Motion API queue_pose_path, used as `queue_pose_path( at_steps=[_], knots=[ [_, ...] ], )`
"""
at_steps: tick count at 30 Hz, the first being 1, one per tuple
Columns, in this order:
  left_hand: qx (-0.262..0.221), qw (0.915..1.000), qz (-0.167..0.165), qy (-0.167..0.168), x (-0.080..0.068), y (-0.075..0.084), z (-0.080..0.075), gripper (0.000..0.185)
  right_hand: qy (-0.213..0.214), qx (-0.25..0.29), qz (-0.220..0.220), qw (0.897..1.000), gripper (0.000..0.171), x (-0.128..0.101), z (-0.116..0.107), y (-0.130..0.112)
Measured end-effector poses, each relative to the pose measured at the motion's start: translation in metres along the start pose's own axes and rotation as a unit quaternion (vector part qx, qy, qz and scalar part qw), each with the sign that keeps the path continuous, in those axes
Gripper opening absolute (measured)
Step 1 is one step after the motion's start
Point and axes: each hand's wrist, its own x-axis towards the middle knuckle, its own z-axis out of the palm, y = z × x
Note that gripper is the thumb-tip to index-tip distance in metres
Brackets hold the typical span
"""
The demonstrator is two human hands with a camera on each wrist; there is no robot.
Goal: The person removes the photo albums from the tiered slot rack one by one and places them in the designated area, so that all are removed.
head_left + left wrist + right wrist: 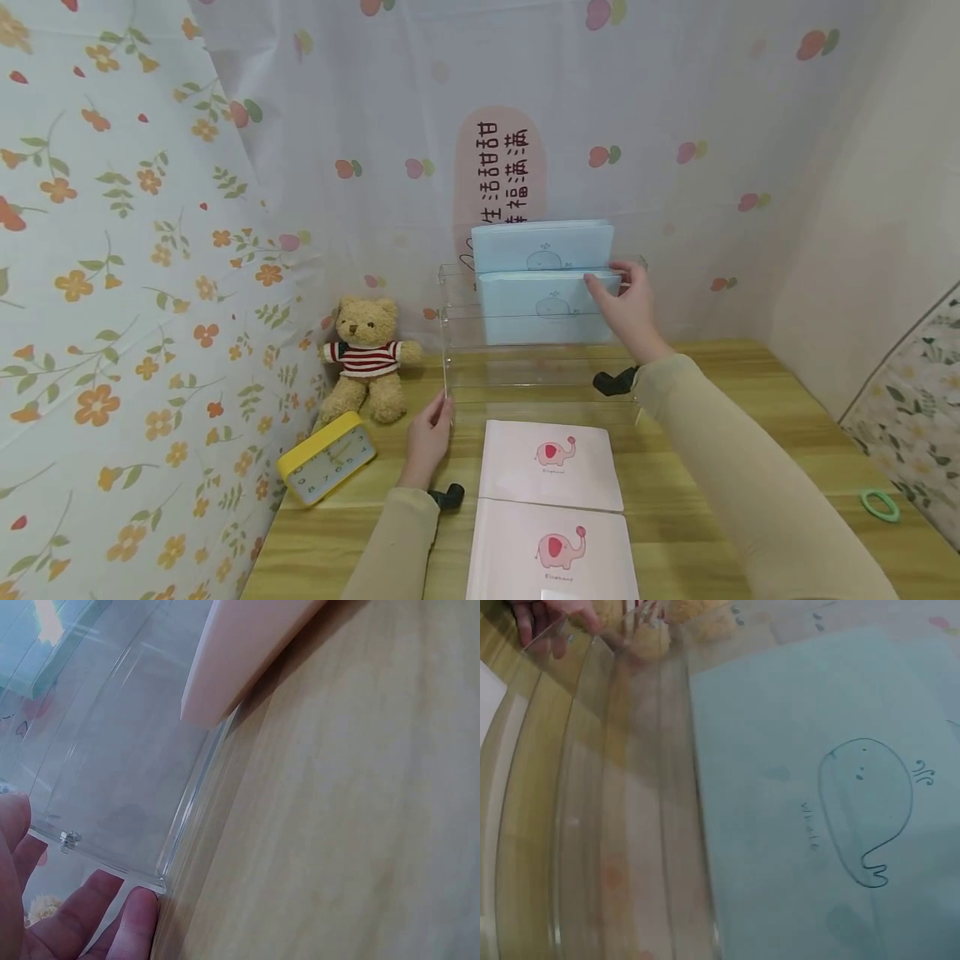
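A light blue whale booklet stands in the front part of a clear acrylic rack; my right hand pinches its upper right corner, thumb in front. Behind it, a second blue whale booklet rises higher. In the right wrist view the whale drawing appears sideways behind clear plastic, and that hand is out of sight. My left hand grips the rack's lower left front edge. In the left wrist view its fingers touch the side panel's bottom corner, near a small metal screw.
Two pink elephant booklets lie flat before the rack, one nearer me. At left, a teddy bear sits behind a yellow clock. A green ring lies far right on the wooden table. Patterned cloth hangs behind.
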Motion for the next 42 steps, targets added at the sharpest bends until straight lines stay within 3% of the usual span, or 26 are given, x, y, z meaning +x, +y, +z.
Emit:
queue_pose_path(
  at_steps=[5, 8, 16, 22, 30, 37, 42],
  knots=[
    [-0.007, 1.0000, -0.001, 0.000, -0.010, 0.019, -0.005, 0.046, -0.051, -0.020, -0.008, 0.998, 0.059, 0.008, 0.001, -0.006],
    [-0.004, 1.0000, -0.003, 0.006, -0.010, 0.020, -0.005, 0.043, -0.080, -0.037, 0.008, 0.996, 0.057, 0.010, 0.002, -0.010],
    [-0.009, 0.9999, -0.007, 0.001, -0.010, 0.020, -0.006, 0.042, -0.091, -0.061, 0.055, 0.992, 0.044, 0.010, 0.005, -0.018],
    [-0.021, 0.9997, -0.013, -0.004, -0.009, 0.018, -0.006, 0.043, -0.044, -0.054, 0.042, 0.997, 0.033, 0.005, 0.011, -0.018],
    [-0.026, 0.9995, -0.015, -0.003, -0.010, 0.021, -0.006, 0.044, 0.053, 0.015, -0.018, 0.998, 0.029, -0.002, 0.009, -0.037],
    [-0.004, 1.0000, 0.002, 0.001, -0.012, 0.023, -0.005, 0.044, 0.128, 0.031, -0.061, 0.989, 0.030, -0.017, -0.019, -0.052],
    [-0.025, 0.9993, -0.026, -0.009, -0.011, 0.022, -0.006, 0.043, 0.180, 0.054, -0.042, 0.981, 0.032, -0.029, -0.050, -0.044]
  ],
)
